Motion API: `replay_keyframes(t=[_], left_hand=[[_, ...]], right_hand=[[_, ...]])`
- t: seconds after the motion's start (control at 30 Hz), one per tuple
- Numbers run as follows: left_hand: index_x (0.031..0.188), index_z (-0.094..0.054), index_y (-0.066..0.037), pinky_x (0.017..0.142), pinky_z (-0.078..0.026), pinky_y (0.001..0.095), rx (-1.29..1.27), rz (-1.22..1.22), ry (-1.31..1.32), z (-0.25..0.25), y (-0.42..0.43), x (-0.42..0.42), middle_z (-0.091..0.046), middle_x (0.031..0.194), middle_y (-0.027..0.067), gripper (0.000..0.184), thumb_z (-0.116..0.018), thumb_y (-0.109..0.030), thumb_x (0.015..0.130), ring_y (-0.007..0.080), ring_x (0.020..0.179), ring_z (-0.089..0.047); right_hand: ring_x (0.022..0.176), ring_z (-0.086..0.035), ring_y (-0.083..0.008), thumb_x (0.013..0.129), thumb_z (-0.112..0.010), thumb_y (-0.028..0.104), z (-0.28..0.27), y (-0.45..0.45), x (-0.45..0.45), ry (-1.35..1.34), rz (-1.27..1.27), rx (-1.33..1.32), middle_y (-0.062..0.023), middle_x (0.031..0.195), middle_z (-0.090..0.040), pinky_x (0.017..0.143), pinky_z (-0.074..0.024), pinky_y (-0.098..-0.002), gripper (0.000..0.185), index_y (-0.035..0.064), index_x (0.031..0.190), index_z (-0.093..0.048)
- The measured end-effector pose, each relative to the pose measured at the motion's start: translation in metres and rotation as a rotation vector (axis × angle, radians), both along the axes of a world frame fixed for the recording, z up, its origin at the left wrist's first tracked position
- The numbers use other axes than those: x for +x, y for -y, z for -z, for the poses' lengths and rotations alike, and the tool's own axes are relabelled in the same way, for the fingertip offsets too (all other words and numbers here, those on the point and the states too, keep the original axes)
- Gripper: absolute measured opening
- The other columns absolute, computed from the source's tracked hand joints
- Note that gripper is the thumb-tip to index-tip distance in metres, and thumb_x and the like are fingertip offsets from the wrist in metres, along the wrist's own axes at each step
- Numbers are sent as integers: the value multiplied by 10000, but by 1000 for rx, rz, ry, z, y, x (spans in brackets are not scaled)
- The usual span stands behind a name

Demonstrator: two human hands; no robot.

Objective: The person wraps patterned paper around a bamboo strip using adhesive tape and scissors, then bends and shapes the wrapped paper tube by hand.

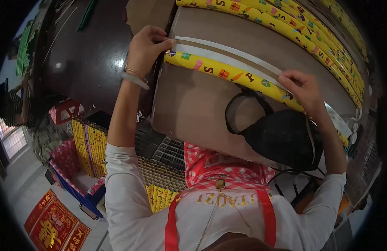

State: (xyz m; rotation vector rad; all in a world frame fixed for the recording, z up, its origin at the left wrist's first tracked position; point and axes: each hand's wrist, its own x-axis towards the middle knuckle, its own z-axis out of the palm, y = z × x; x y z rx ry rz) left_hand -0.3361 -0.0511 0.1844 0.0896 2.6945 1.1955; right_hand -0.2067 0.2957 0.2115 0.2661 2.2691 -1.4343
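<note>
The left hand (153,42) pinches one end of a brown strip (227,52) on flat white paper (218,57). Beside it, on the worktop (193,113), lies a yellow roll (237,76), seemingly only part done. The right hand (299,85) pinches the strip's other end. More rolls (300,31) behind look finished.

The yellow roll (224,74) looks like glossy paper, the apron (202,173) cloth.
</note>
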Motion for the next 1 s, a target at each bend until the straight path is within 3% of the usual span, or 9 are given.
replay_keyframes(t=[0.07, 0.3, 0.47, 0.77, 1.0], left_hand=[[907, -606, 11, 656, -488, 239, 108, 10, 23, 5, 2, -1, -648, 786, 80, 330, -750, -158, 663, 127, 716, -610], [895, -586, 38, 649, -487, 238, 87, 10, 28, 4, 0, -2, -646, 777, 103, 315, -742, -139, 685, 125, 718, -612], [894, -575, 37, 650, -480, 237, 134, 50, 43, 9, 5, -7, -644, 783, 96, 320, -743, -147, 692, 120, 719, -605], [909, -569, 37, 669, -477, 234, 88, 27, 42, 4, 3, -5, -643, 800, 91, 331, -740, -153, 699, 116, 734, -600], [896, -569, 36, 666, -483, 236, 114, 33, 46, 10, 6, -7, -641, 790, 92, 316, -738, -149, 703, 118, 710, -602]], right_hand=[[687, -508, -70, 849, -605, 211, 2, 0, 1, -45, 9, 6, -13, 746, -580, 627, -419, -217, 235, -13, 910, -638], [720, -536, -96, 840, -617, 205, -5, -3, 2, -43, -8, 79, -42, 815, -588, 664, -435, -233, 241, -25, 910, -634], [715, -558, -123, 834, -618, 193, 1, -3, 9, -145, 3, -51, -58, 812, -600, 664, -457, -260, 218, -7, 920, -635], [695, -574, -157, 808, -626, 154, -5, 5, 12, -358, -37, 190, -84, 783, -582, 638, -457, -279, 177, -4, 887, -630], [733, -565, -150, 807, -639, 151, 3, 0, 11, -366, -13, 158, -66, 847, -527, 666, -462, -271, 163, 1, 871, -633]])
